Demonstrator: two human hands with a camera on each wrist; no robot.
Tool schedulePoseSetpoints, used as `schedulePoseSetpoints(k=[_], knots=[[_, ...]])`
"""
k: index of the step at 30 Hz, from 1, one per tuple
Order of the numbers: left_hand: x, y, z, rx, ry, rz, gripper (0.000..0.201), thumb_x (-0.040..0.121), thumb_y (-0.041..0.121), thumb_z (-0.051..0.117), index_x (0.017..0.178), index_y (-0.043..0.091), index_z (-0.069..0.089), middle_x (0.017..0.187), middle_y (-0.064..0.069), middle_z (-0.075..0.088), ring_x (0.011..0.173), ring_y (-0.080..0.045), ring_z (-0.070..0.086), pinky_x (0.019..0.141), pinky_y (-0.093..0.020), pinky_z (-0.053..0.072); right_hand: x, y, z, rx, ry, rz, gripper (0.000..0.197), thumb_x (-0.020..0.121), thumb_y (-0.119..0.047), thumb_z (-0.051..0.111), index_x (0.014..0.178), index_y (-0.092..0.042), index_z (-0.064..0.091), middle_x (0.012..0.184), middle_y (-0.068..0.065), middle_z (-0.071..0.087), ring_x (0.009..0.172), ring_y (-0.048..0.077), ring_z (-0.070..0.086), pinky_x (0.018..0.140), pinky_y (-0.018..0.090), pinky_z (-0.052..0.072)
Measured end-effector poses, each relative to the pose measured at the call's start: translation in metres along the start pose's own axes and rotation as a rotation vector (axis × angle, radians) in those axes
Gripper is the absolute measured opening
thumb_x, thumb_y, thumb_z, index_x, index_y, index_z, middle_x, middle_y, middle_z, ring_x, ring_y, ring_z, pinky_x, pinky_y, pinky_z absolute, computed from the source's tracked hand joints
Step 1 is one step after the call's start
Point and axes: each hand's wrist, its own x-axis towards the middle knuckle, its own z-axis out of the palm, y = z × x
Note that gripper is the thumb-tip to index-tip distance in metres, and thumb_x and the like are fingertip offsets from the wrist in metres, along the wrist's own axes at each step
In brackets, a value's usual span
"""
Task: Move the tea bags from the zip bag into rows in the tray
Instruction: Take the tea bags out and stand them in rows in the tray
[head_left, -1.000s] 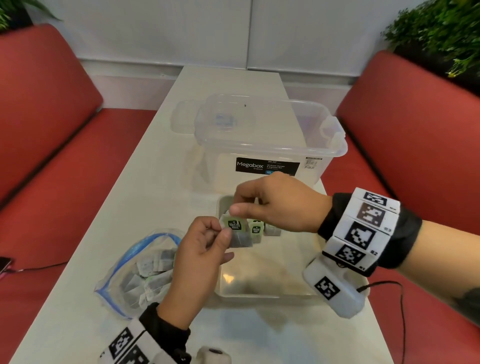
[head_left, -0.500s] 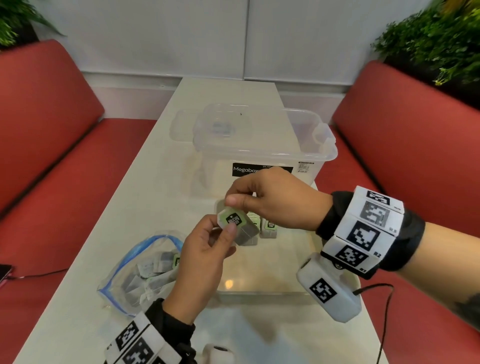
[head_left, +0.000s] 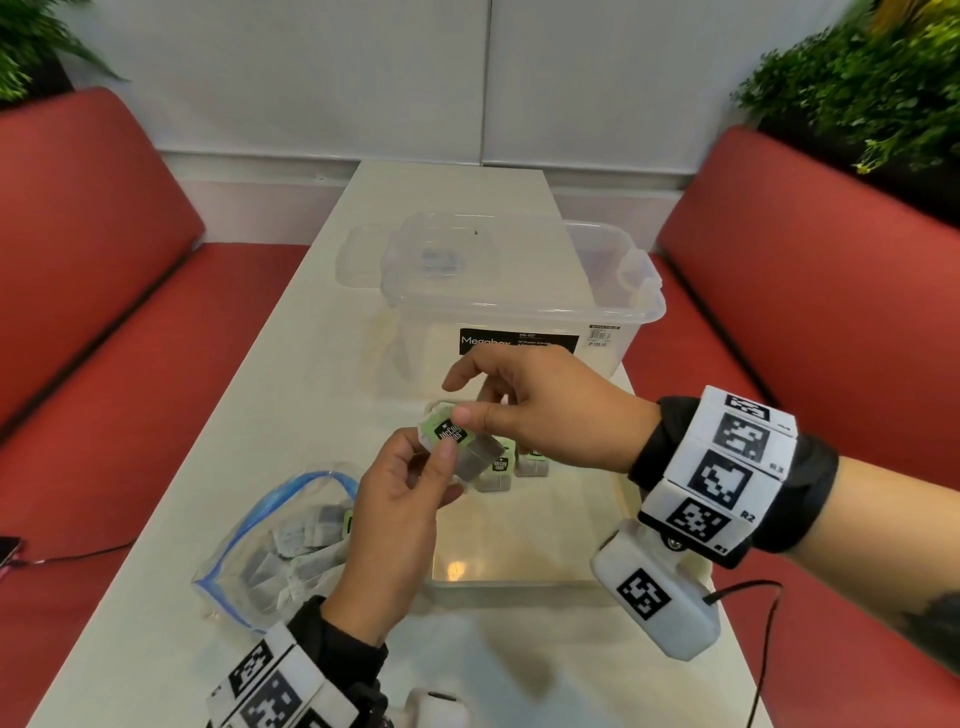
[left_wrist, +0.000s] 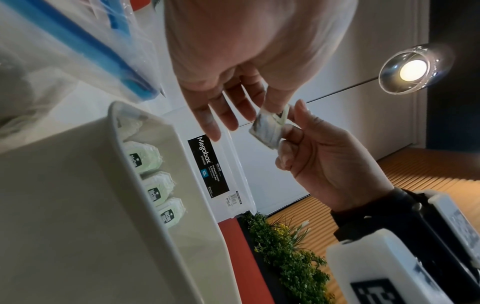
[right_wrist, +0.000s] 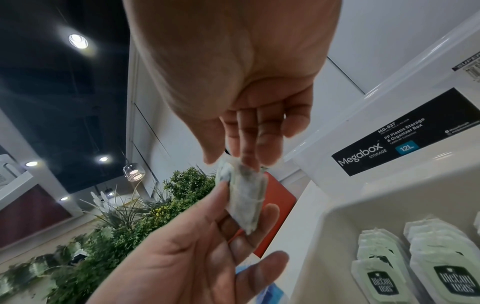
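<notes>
Between red benches, over the table's near end, left hand (head_left: 400, 499) and right hand (head_left: 540, 410) both pinch one tea bag (head_left: 457, 447); right should grip firmly before left releases, then extend the tray's (head_left: 519, 582) far-edge row.

One tray (head_left: 618, 499); three tea bags (left_wrist: 155, 190) inside; one held.

green-tagged tea bag (head_left: 457, 441), blue-edged zip bag (head_left: 270, 525)

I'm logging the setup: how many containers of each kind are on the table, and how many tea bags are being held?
zip bag: 1
tray: 1
storage box: 1
held tea bag: 1
Total: 4
</notes>
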Motion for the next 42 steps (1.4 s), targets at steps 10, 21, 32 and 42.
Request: schedulePoseSetpoints(k=[10,21,32,42], knots=[[0.001,0.003,-0.004,0.150,-0.074,0.054,0.007,0.087,0.022,0.063,0.093,0.021,0.060,0.087,0.003,0.072,0.086,-0.017,0.068,0.078,-0.033,0.055,0.001,0.001,0.002,-0.169,-0.007,-0.066,0.008,0.087,-0.030,0.064,0.089,-0.023,0.069,0.074,-0.014,0.063,0.060,-0.014,0.051,0.059,0.012,0.036],[0.005,-0.002,-0.002,0.315,-0.120,0.053,0.024,0.077,0.020,0.072,0.093,0.033,0.058,0.087,0.005,0.068,0.079,-0.014,0.066,0.073,-0.041,0.056,0.001,0.006,-0.010,-0.258,-0.047,-0.070,0.006,0.080,-0.027,0.072,0.084,-0.022,0.071,0.078,-0.008,0.065,0.061,0.000,0.050,0.063,0.015,0.040],[-0.004,-0.020,-0.038,0.964,-0.327,0.318,0.039,0.067,0.028,0.081,0.086,0.045,0.052,0.092,0.030,0.059,0.093,0.006,0.049,0.080,-0.019,0.034,0.025,0.071,-0.014,-0.614,-0.169,0.231,0.007,0.075,-0.027,0.075,0.079,-0.024,0.070,0.072,-0.011,0.061,0.070,0.010,0.055,0.063,0.023,0.043],[-0.007,-0.029,-0.048,1.109,-0.336,0.327,0.032,0.061,0.045,0.067,0.086,0.046,0.047,0.091,0.041,0.049,0.094,0.014,0.040,0.077,-0.024,0.017,0.047,0.104,0.020,-0.769,-0.350,0.309,0.006,0.080,-0.023,0.066,0.085,-0.022,0.070,0.086,0.000,0.068,0.077,0.020,0.059,0.064,0.026,0.045]])
